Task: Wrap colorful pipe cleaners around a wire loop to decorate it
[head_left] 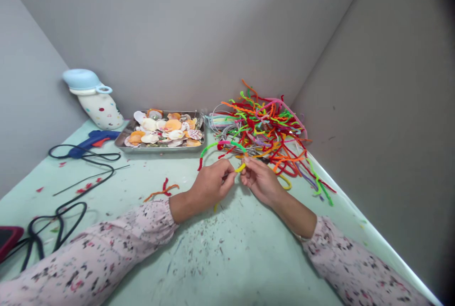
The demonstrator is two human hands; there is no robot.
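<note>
Winding, apparently, a yellow chenille stem (pixel 241 168) along a multicoloured arc (pixel 223 143) over the worktop (pixel 256 258), the left hand (pixel 212 180) and right hand (pixel 261 180) pinch it between their fingers (a chenille pile (pixel 250 128) lies beyond), and the next turn probably calls for steady tension.

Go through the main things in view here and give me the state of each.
Left hand: pinching the yellow strand
Right hand: closed on the same strand
Multicoloured strip: bent into an arch
Heap of fuzzy strands: tangled
Red-orange piece: twisted together, lying loose
Tray: uncovered, filled with shells
Bottle: lid on
Blue tool: lying down
Black cord: loosely looped
</note>
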